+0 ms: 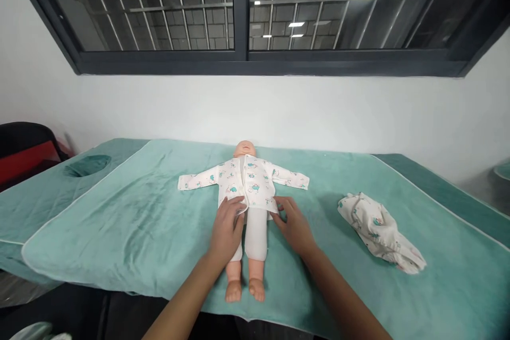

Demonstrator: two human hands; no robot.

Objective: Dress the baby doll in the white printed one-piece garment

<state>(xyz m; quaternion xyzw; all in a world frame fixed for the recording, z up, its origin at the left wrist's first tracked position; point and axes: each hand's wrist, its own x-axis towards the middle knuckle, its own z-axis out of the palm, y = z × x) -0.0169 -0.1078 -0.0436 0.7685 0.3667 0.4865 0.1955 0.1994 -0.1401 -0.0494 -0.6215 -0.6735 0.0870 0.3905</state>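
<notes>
A baby doll (256, 236) lies on its back in the middle of the green-covered bed, its head toward the wall and its bare feet toward me. It wears a white printed baby shirt (258, 183) with both sleeves spread out sideways. My left hand (228, 226) pinches the shirt's lower front hem near the middle opening. At the hem's right corner, my right hand (292, 223) has its thumb and fingers closed on the cloth. The doll's hands are hidden inside the sleeves. White cloth covers its legs down to the shins.
A crumpled white printed garment (380, 231) lies on the green cover (167, 244) to the right. The bed stands against a white wall beneath a barred window (239, 61). A black and red chair (30, 154) is at the far left.
</notes>
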